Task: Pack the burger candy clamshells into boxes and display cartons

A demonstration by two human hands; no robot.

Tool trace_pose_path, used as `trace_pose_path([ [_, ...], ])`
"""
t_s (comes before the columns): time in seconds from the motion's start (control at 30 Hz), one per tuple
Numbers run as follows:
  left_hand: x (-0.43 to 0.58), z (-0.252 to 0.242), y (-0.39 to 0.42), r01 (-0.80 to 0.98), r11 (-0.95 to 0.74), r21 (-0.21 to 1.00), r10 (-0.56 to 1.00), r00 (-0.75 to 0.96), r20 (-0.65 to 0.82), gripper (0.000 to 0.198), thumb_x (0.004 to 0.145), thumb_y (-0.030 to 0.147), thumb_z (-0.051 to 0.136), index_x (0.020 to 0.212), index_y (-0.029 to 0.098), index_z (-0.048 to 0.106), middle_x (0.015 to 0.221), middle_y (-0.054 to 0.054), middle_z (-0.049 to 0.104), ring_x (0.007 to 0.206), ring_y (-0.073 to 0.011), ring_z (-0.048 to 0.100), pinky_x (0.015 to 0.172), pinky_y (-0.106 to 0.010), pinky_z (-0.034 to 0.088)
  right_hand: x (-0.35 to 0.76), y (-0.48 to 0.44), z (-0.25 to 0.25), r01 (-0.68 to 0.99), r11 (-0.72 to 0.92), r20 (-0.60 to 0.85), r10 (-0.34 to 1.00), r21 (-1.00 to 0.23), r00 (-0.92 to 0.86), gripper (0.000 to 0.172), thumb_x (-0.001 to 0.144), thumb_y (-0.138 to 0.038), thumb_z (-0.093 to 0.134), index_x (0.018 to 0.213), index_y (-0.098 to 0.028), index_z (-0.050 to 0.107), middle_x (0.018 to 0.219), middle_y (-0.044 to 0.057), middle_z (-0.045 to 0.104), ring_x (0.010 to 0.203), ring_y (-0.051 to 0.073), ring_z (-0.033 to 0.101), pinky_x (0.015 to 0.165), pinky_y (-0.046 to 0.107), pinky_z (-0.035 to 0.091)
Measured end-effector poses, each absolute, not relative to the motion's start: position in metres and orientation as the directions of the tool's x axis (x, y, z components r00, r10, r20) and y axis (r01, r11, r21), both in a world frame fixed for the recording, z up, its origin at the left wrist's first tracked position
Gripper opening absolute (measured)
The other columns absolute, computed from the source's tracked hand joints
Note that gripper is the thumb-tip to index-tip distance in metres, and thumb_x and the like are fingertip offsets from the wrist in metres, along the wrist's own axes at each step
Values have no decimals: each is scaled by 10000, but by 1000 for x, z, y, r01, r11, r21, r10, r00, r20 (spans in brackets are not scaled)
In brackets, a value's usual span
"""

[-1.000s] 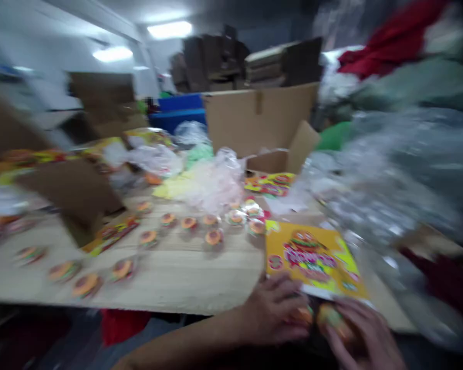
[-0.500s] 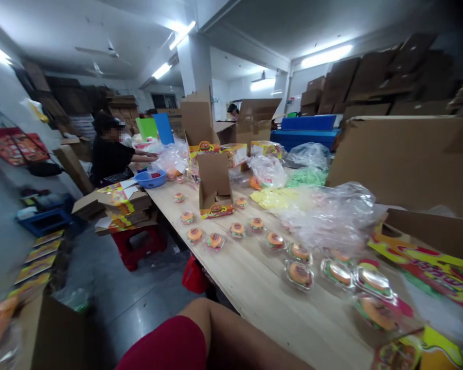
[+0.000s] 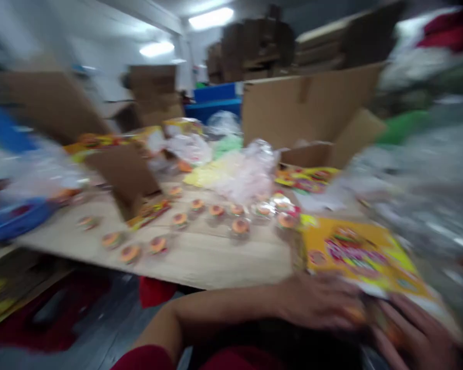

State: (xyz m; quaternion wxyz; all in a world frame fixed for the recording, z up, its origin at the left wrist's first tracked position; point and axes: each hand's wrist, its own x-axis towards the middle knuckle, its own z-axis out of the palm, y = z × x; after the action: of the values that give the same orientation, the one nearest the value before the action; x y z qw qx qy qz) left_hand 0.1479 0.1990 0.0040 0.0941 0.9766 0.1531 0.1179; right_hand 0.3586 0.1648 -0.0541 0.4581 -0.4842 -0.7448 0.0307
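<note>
My left hand (image 3: 324, 303) and my right hand (image 3: 416, 331) are close together at the near right edge of the table, both smeared by motion. Their fingers are curled around small orange burger packs (image 3: 355, 314) in clear plastic, mostly hidden by the hands. Just beyond lies a yellow printed burger box (image 3: 355, 252), flat side up. Several burger packs (image 3: 239, 227) with orange tops are spread over the wooden table (image 3: 216, 267) to the left. An upright display box (image 3: 125, 174) with a brown raised lid stands among them.
Clear plastic bags (image 3: 250, 172) pile up mid-table. A large carton (image 3: 312, 105) stands behind them. More plastic (image 3: 424, 174) heaps at the right. At the left sits a blue basin (image 3: 17, 218); a red stool (image 3: 57, 308) is below the table.
My view has swung to the right and closer to the table. Both hands and the yellow box's printed face are now in sight; the co-worker at the left has mostly left the picture.
</note>
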Motion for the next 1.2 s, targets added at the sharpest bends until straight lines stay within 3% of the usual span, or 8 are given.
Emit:
trace_pose_path([
  [0.03,149,3,198,216,-943,254,288,912,293,396,1004,366,369,1225,220,664,1356,-33,608,1376,-157,439,1204,-339,288,369,144,-55,766,472,668,740,-437,-75,420,831,-307,666,1223,-436,588,1261,28,608,1176,329,575,934,526,508],
  [0.13,147,-4,209,188,-906,379,353,829,434,326,987,310,431,1225,221,635,1336,-71,623,1377,-237,438,1135,-485,384,372,112,-54,895,363,727,683,-258,-67,488,829,-250,622,1303,-325,534,1317,110,538,1214,344,535,959,570,482],
  [0.27,154,-10,222,214,-927,307,340,823,456,378,957,189,469,1319,245,564,1421,-71,551,1412,-280,372,1093,-538,394,368,119,-48,939,236,719,695,-249,16,441,876,-230,563,1313,-268,522,1328,135,498,1253,314,485,1005,554,444],
  [0.5,171,-8,204,355,-918,178,394,748,535,352,938,175,499,1262,244,616,1499,-123,448,1422,-331,338,1045,-569,400,372,119,-28,946,219,659,752,-237,-9,435,908,-208,529,1342,-238,535,1306,132,544,1302,310,445,1051,558,390],
  [0.73,168,-15,204,345,-910,229,414,726,550,374,937,204,499,1287,279,605,1452,-95,510,1370,-320,404,1046,-555,391,373,123,-42,945,199,661,750,-261,25,476,944,-213,507,1416,-233,448,1367,148,458,1341,314,387,1046,526,440],
  [0.9,165,-8,211,325,-908,264,418,747,518,354,951,199,479,1272,269,610,1394,-71,573,1322,-283,456,1043,-522,387,383,118,-26,911,287,597,800,-298,-56,453,951,-236,525,1400,-227,473,1322,142,489,1274,283,445,1056,488,448],
  [1.03,164,-7,211,326,-918,224,396,750,530,347,949,183,487,1269,255,601,1404,-67,566,1322,-283,457,1016,-503,403,382,116,-24,903,291,614,789,-316,-40,430,953,-235,526,1383,-230,500,1308,133,514,1261,270,459,1056,466,443],
  [1.2,167,-10,206,320,-928,193,373,756,538,348,940,175,494,1271,220,593,1414,-91,551,1361,-301,412,1038,-505,389,382,121,-36,938,246,613,789,-245,-46,382,947,-214,526,1328,-220,547,1296,119,548,1246,283,461,1006,483,450],
])
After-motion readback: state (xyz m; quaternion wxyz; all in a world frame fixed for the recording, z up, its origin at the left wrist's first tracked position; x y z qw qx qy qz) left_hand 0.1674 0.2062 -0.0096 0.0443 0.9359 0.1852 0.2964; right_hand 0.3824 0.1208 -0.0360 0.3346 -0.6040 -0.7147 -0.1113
